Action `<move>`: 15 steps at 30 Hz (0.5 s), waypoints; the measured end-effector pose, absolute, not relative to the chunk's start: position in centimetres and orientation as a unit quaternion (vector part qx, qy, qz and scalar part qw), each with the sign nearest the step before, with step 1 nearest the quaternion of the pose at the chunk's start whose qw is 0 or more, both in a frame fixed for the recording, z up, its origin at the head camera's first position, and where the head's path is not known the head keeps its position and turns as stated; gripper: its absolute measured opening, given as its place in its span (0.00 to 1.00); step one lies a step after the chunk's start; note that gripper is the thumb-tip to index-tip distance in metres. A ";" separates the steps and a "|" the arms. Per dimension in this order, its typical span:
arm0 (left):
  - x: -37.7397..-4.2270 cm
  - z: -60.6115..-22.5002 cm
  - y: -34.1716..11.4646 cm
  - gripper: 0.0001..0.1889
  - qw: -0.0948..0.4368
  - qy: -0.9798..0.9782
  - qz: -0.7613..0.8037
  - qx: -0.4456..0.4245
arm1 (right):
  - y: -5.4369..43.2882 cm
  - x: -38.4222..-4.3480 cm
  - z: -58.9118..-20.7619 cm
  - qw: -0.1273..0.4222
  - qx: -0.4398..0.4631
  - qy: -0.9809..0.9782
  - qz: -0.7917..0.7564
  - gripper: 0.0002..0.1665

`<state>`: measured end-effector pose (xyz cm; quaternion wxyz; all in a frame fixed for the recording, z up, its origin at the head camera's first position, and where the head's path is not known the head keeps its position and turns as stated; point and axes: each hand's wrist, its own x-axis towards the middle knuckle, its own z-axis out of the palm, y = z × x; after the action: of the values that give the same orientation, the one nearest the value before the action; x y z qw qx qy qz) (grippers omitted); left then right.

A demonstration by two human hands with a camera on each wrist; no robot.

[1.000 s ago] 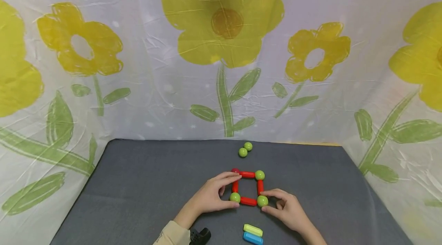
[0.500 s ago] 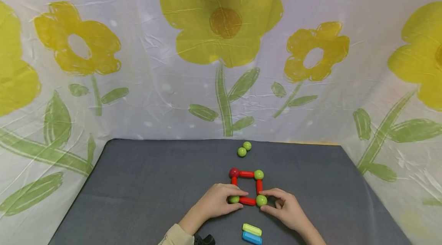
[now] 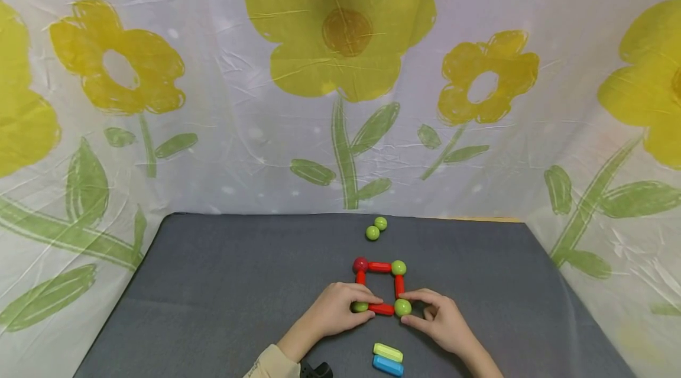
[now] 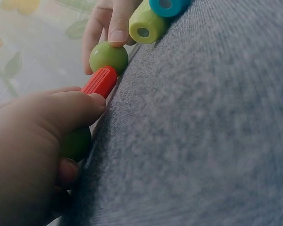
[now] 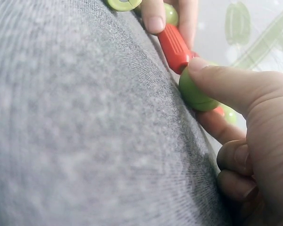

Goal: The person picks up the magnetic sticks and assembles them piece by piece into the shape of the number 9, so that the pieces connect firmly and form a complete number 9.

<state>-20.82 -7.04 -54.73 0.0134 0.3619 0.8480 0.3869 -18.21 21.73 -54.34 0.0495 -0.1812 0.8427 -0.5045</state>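
Note:
On the dark cloth lies a square of red magnetic rods joined by balls. Its far left corner is a red ball [image 3: 360, 265]; the far right corner is a green ball [image 3: 399, 268]. My left hand [image 3: 340, 307] pinches the left end of the near red rod [image 4: 102, 82], its palm partly covering the green ball [image 4: 76, 143] at the near left corner. With thumb and index finger, my right hand [image 3: 440, 322] pinches the near right green ball [image 5: 196, 91]. The left side rod [image 3: 361, 277] is partly hidden behind the left hand's fingers; the right side rod [image 3: 399, 286] shows.
Nearer me lie a yellow-green rod [image 3: 388, 352] and a blue rod [image 3: 388, 365], side by side; the yellow-green one shows a metal disc in its end. Two loose green balls [image 3: 373, 233] sit near the table's far edge. A flower-printed sheet [image 3: 239, 129] hangs behind.
My left hand has moved from spanning the square's left side down to the near left corner, uncovering the red ball. The right hand stays on its ball.

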 end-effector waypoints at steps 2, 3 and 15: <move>-20.8 -54.7 -7.1 0.13 0.012 0.849 0.385 0.361 | 21.7 -18.2 -54.4 0.050 -0.182 0.843 -0.504 0.24; -20.8 -54.7 -7.1 0.12 0.012 0.850 0.385 0.361 | 21.7 -18.3 -54.4 0.051 -0.183 0.843 -0.503 0.24; -20.9 -54.9 -7.1 0.13 0.014 0.848 0.396 0.352 | 21.8 -18.5 -54.4 0.065 -0.154 0.859 -0.484 0.24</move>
<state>-20.88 -7.09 -54.94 0.0141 0.3521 0.8479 0.3960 -18.45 21.80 -54.44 0.0648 -0.1540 0.8590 -0.4839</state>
